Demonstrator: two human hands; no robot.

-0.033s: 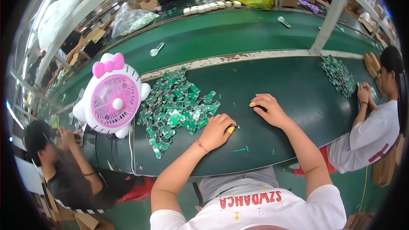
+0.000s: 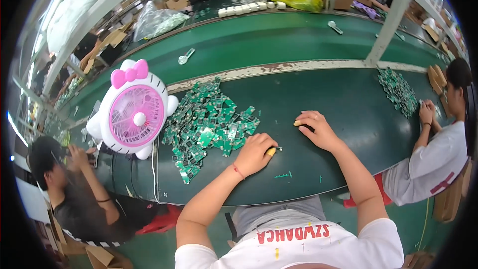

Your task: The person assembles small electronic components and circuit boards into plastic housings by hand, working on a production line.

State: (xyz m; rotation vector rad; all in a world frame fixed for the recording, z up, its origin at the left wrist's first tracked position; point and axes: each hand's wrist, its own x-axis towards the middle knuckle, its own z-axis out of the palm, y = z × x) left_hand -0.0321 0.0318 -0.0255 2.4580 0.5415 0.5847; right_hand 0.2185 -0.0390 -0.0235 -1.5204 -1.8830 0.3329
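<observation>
On the dark green work surface, my left hand (image 2: 255,153) is closed, palm down, just right of a heap of small green circuit boards (image 2: 211,117). A yellow cover wraps its thumb. From its fingertips sticks the end of a small circuit board (image 2: 279,148), mostly hidden by the fingers. To the right and a little farther away, my right hand (image 2: 316,128) rests with bent fingers, thumb and forefinger slightly apart. Yellow covers a fingertip there, and nothing shows in its grasp. Thin green board strips (image 2: 284,175) lie nearer me, between my forearms.
A pink and white fan (image 2: 137,114) stands left of the heap, its white cable running to the front edge. Another board pile (image 2: 398,92) lies before a co-worker (image 2: 430,154) at right. A second person (image 2: 74,194) sits at left. Beyond a pale ledge (image 2: 279,67) runs a green belt (image 2: 259,37).
</observation>
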